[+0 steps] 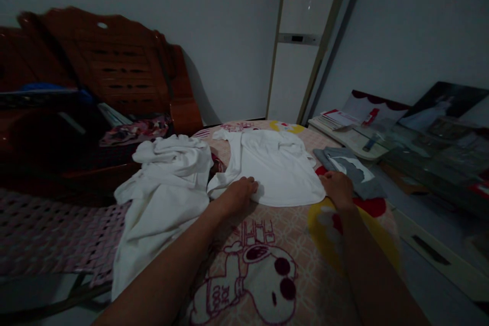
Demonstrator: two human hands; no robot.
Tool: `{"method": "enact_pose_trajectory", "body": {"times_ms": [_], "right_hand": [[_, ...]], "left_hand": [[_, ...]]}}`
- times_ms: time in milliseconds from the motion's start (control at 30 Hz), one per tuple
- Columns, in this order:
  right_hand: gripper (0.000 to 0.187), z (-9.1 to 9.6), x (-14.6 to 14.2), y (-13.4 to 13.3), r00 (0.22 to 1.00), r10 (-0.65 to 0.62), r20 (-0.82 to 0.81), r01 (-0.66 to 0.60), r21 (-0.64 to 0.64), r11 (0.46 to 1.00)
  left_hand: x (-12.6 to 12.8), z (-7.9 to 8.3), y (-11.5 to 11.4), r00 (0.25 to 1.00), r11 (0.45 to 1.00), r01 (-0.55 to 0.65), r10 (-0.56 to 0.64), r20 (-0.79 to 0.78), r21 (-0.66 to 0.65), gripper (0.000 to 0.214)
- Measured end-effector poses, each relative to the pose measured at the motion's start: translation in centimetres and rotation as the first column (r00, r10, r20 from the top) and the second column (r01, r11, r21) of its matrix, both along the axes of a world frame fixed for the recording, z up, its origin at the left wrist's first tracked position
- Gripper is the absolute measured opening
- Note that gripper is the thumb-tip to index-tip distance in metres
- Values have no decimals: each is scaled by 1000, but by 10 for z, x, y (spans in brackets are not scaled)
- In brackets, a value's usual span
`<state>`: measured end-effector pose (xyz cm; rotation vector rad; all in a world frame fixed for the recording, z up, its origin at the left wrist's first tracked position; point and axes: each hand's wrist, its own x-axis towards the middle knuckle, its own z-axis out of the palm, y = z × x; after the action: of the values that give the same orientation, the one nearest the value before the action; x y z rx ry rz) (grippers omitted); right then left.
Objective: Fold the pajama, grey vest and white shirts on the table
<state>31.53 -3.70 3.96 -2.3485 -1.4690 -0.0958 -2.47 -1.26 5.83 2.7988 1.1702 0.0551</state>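
Note:
A white shirt (278, 168) lies spread on the round table, its hem towards me and its sleeve and neck end away. My left hand (242, 193) is at the lower left of the shirt, fingers curled on the cloth near the hem. At the lower right corner, my right hand (338, 187) pinches the shirt's edge with closed fingers. To the left of the shirt, a crumpled heap of white cloth (171, 178) hangs over the table's side. Just beyond my right hand rests a folded grey garment (367, 191) with a white patch.
The patterned tablecloth (298, 237) shows a cartoon dog and covers the table. A wooden bench (118, 61) stands at the back left, and a woven pink seat (57, 234) at the left. On the right is a glass-topped cabinet (412, 147) with papers (336, 118).

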Motion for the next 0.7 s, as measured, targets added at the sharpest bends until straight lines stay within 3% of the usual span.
{"method": "enact_pose_trajectory", "body": {"times_ms": [167,300,367,433,533,600,633,700], "right_hand": [[24,10,-9,-5,999,21,37,-13,-200,980],[15,9,-11,-5,998,63,30,-56,-188,980],[12,7,-9,-3,998,55,-28,-57,-82,995],[9,5,-5,1,985,42,-165,-24,111,994],[12,5,4,6,864,74,-498,142,382,913],[14,9,11,6,751,110,-651,280,464,840],[15,12,15,5,729,108,-676,331,486,809],[14,19,23,-2,783,35,-621,363,502,785]], "left_hand": [[0,-6,10,998,1000,-27,27,56,0,24],[-1,-13,15,988,998,-67,66,139,-1,24],[0,-15,17,982,998,-58,58,179,-7,24],[1,-14,18,968,999,-33,37,249,-20,24],[3,-7,17,929,997,27,3,369,-76,21],[4,1,14,902,983,108,-35,431,-146,21],[4,5,12,888,969,159,-57,456,-189,24],[4,12,7,867,920,272,-108,487,-281,31]]}}
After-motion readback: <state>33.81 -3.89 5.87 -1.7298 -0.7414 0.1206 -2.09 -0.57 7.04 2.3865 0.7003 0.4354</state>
